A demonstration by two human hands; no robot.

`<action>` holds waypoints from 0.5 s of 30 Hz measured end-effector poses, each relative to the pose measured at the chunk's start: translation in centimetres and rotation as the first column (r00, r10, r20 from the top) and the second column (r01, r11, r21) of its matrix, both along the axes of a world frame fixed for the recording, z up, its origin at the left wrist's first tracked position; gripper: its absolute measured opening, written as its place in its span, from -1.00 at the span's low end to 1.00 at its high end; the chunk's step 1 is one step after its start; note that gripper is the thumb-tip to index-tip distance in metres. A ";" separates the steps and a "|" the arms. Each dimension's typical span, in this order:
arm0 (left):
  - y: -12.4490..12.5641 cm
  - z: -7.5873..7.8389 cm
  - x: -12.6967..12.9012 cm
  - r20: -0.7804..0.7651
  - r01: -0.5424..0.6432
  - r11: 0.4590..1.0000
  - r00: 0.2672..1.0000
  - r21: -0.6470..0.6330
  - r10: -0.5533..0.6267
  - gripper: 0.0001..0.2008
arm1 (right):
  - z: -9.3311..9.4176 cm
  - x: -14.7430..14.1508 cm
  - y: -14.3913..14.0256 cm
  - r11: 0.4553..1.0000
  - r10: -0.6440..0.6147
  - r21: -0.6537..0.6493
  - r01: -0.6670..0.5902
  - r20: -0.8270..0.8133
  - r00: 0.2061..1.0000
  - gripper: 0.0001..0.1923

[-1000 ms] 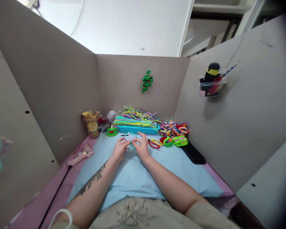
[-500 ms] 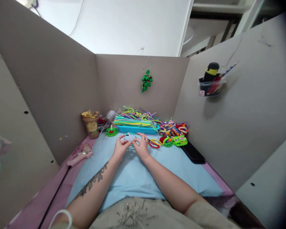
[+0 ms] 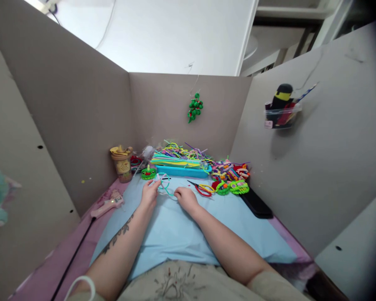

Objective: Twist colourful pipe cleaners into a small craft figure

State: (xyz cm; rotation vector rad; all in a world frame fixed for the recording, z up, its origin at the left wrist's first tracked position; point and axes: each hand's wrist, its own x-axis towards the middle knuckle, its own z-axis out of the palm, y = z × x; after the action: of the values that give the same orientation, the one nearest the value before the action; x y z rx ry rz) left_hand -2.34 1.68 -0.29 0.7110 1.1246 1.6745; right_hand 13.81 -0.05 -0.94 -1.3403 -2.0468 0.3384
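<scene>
Between my hands is a teal pipe cleaner [image 3: 168, 192], curved into a loop at its upper part with a free length trailing toward the right. My left hand [image 3: 150, 193] pinches the loop's left side. Something pale with a small dark mark shows inside the loop, too small to make out. At the lower right, my right hand [image 3: 186, 199] has its fingers closed at the tail end of the same pipe cleaner. Scissors [image 3: 203, 190] with red and yellow handles lie just beyond my right hand.
A blue tray [image 3: 183, 171] heaped with colourful pipe cleaners stands at the back. Finished fuzzy pieces [image 3: 239, 187] and a black case [image 3: 255, 203] lie right. A pink glue gun [image 3: 108, 206] and a cup [image 3: 123, 167] are left. Grey panels [image 3: 188, 90] enclose the table.
My hands were close together at the loop; now they are apart. The right hand has drawn down with the teal pipe cleaner's end, and the scissors are more fully exposed.
</scene>
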 end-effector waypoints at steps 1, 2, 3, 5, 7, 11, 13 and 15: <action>0.1 -0.1 -0.1 -0.017 -0.020 1.000 1.000 0.011 0.020 -0.41 | 0.2 -0.1 -0.2 1.000 0.030 0.006 -0.030 -0.008 1.000 -0.87; 0.2 -0.1 -0.2 -0.042 -0.045 0.998 0.998 0.039 0.047 -0.42 | 0.4 -0.2 -0.4 0.997 0.073 0.020 -0.073 -0.025 0.997 -0.87; 0.3 -0.3 -0.3 -0.074 -0.071 0.994 0.994 0.081 0.077 -0.44 | 0.6 -0.2 -0.6 0.992 0.123 0.046 -0.120 -0.057 0.991 -0.87; 0.6 -0.5 -0.6 -0.161 -0.104 0.978 0.978 0.183 0.134 -0.47 | 1.1 -0.2 -1.1 0.973 0.217 0.115 -0.200 -0.159 0.963 -0.86; 1.0 -0.9 -0.8 -0.261 -0.117 0.960 0.948 0.253 0.184 -0.50 | 1.5 -0.2 -1.7 0.954 0.293 0.154 -0.257 -0.289 0.911 -0.86; 1.3 -1.4 -0.8 -0.396 -0.135 0.949 0.885 0.286 0.245 -0.52 | 2.1 -0.1 -2.6 0.886 0.428 0.072 -0.458 -0.503 0.751 -0.81; 1.2 -1.4 -0.6 -0.402 -0.123 0.954 0.886 0.274 0.230 -0.51 | 2.1 0.0 -2.5 0.841 0.447 0.013 -0.541 -0.581 0.681 -0.76; 1.0 -1.1 -0.4 -0.350 -0.096 0.965 0.920 0.243 0.179 -0.50 | 1.9 -0.1 -2.0 0.801 0.436 -0.015 -0.599 -0.670 0.601 -0.68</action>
State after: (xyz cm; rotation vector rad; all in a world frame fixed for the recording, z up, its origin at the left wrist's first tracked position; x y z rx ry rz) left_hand -2.77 2.64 -1.42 1.1505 1.2829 1.8539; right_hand 13.73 -2.04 0.91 -0.5458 -1.7647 1.1782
